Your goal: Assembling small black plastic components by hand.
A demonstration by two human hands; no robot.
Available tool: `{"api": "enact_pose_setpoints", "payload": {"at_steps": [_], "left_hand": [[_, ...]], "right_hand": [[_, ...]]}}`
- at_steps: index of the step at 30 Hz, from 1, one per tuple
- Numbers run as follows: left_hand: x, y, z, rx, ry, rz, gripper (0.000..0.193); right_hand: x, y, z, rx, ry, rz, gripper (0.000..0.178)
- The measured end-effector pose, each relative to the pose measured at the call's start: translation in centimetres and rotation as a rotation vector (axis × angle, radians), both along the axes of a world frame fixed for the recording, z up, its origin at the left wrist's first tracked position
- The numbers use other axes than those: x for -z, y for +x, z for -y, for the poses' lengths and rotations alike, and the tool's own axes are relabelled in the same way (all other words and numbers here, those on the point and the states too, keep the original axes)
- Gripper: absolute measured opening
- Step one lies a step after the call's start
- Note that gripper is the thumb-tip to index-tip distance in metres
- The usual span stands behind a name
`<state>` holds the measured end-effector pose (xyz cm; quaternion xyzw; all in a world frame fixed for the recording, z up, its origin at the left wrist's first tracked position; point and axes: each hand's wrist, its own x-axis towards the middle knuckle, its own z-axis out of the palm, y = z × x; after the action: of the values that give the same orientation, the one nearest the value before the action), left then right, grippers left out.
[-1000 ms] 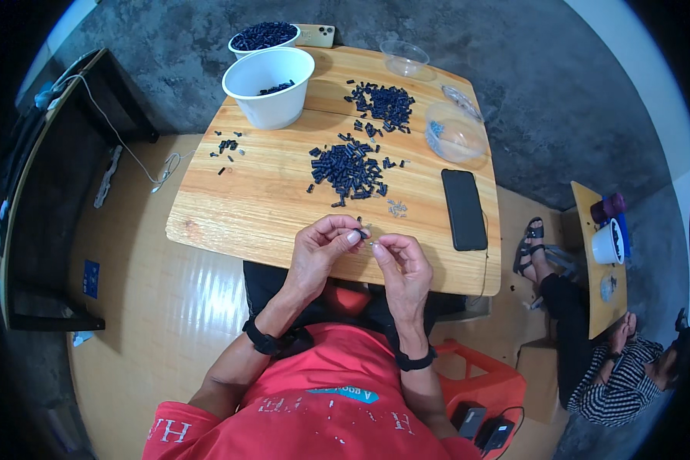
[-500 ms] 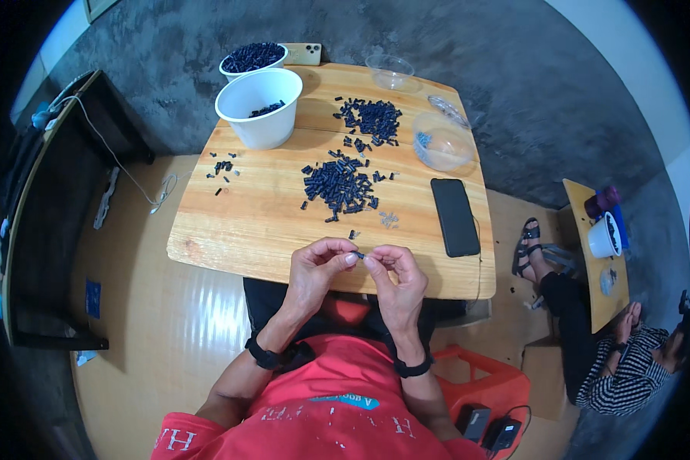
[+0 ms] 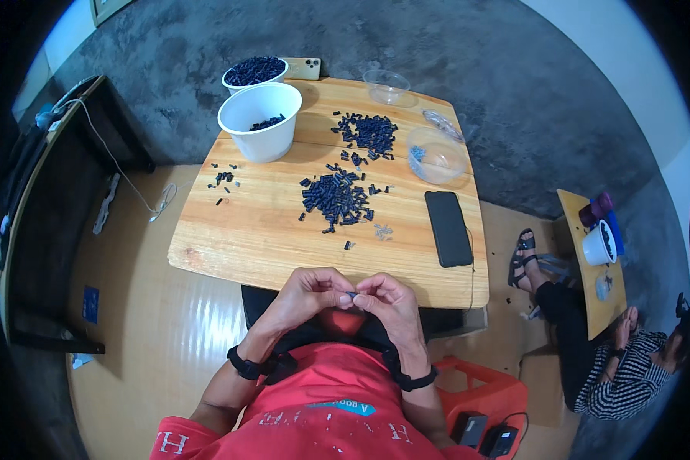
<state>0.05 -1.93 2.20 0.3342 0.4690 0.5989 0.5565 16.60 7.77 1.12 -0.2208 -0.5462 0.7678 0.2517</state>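
My left hand [image 3: 308,297] and my right hand [image 3: 395,305] meet just past the table's near edge. Both pinch one small dark cylindrical piece [image 3: 352,294] between thumbs and fingertips, which cover most of it. Beyond them a single black piece [image 3: 348,245] lies on the wooden table [image 3: 238,238]. Farther in is a heap of small black cylindrical pieces [image 3: 333,198], with a second heap [image 3: 372,134] behind it. Tiny clear pieces [image 3: 383,231] are scattered to the right of the nearer heap.
Two white tubs, a nearer one [image 3: 259,142] and a fuller one [image 3: 254,70], stand at the back left. Clear plastic bowls [image 3: 441,165] and a black phone [image 3: 448,230] occupy the right side. A red stool [image 3: 491,391] is beside me; another person [image 3: 621,376] sits at the far right.
Both hands have drawn toward my body, from over the table's edge to in front of it, keeping the small piece pinched. The whole view has tilted slightly.
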Motion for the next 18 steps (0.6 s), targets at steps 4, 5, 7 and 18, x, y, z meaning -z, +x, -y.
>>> {"api": "enact_pose_setpoints", "payload": {"at_steps": [4, 5, 7, 18], "left_hand": [[-0.3, -0.1, 0.4, -0.049, -0.003, -0.397, 0.012], [-0.1, -0.3, 0.4, -0.051, -0.004, -0.395, 0.012], [0.6, -0.6, 0.3, -0.173, -0.004, -0.075, 0.012], [2.5, -2.5, 0.4, -0.491, 0.002, -0.168, 0.012]], "right_hand": [[0.1, -1.0, 0.1, -0.025, 0.031, 0.006, 0.017], [-0.1, -1.4, 0.0, 0.005, 0.035, 0.03, 0.016], [-0.4, -2.6, -0.5, 0.034, 0.041, 0.058, 0.015], [1.2, -7.1, -2.0, 0.405, 1.146, 0.341, 0.013]]}}
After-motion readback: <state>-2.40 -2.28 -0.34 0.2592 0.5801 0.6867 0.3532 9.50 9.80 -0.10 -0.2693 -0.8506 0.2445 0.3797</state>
